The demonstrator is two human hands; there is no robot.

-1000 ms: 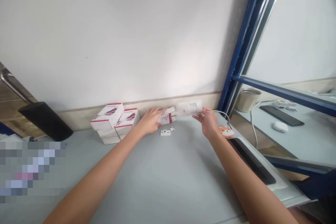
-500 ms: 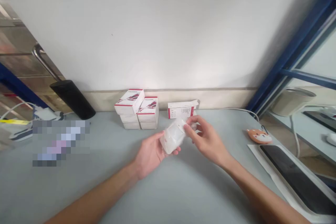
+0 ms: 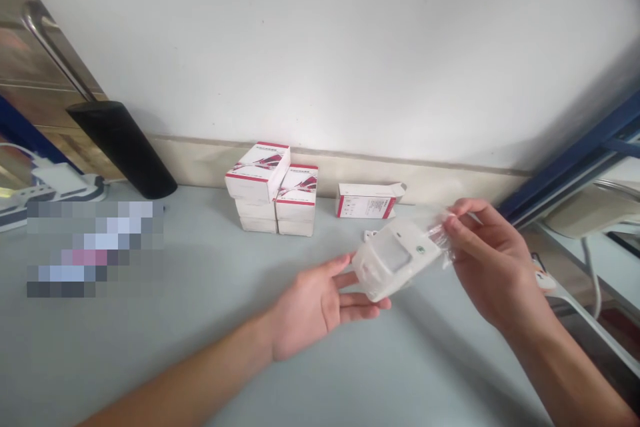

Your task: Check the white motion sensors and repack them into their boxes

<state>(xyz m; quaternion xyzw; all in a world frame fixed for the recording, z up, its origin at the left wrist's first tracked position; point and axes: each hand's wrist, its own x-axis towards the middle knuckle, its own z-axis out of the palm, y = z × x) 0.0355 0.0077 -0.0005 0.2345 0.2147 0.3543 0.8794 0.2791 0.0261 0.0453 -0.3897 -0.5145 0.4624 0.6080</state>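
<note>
A white motion sensor (image 3: 383, 260) with a square window and a small green round mark is inside a clear plastic bag (image 3: 443, 240). My right hand (image 3: 493, 253) pinches the bag's gathered end between thumb and fingers, to the right of the sensor. Palm up, my left hand (image 3: 320, 303) has its fingers stretched out beneath the sensor's lower left end, with the thumb near its edge. The sensor is above the grey table, tilted up to the right. Behind it lies a small white part (image 3: 370, 235), mostly hidden.
Several white and red boxes (image 3: 257, 173) are stacked against the wall. Right of them lies one box with its end flap out (image 3: 367, 203). A black cylinder (image 3: 123, 147) leans at left, near a power strip (image 3: 90, 187). A blue frame (image 3: 570, 153) stands at right.
The bagged sensor has moved right and turned its windowed face into view. My right hand has moved right with the bag's end; my left hand's fingers have loosened and straightened.
</note>
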